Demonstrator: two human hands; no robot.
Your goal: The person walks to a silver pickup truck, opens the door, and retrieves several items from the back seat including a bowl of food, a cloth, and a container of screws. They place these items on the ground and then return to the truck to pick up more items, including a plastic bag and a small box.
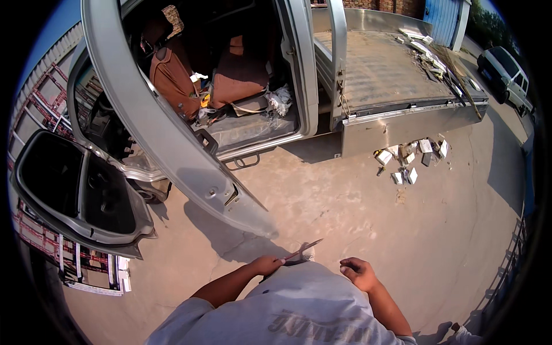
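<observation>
**Operator:** Grey T-shirt (299, 305) fills the bottom of my view, closest to the lens, with both forearms coming up out of it. My left hand (265, 264) is curled, its fingers (277, 261) pinching the near end of a thin flat metal strip (303, 250). That strip runs from those fingers up and to the right, tilted, over the concrete ground (356, 207).

**Observer:** And the other hand?

**Operator:** My right hand (357, 271) hangs just right of the strip's far end, apart from it. Its fingers (348, 265) are bent loosely inward and carry nothing. I cannot tell whether their tips press together.

**Observer:** What lies beyond the fingers?

**Operator:** Straight ahead of my left fingers, a silver truck door (167, 132) stands swung open, its lower corner casting a shadow on the ground just ahead of the strip. Past the door I see the cab, with brown seats (238, 75) and clutter on the floor. Ahead of my right fingers, well apart, small pale boxes (409, 158) lie scattered on the ground beneath the dropped side of the flatbed (379, 69). Off to the left of my left fingers, a second door (75, 190) hangs open, dark inside. A grey car (509, 72) sits far to the right.
</observation>
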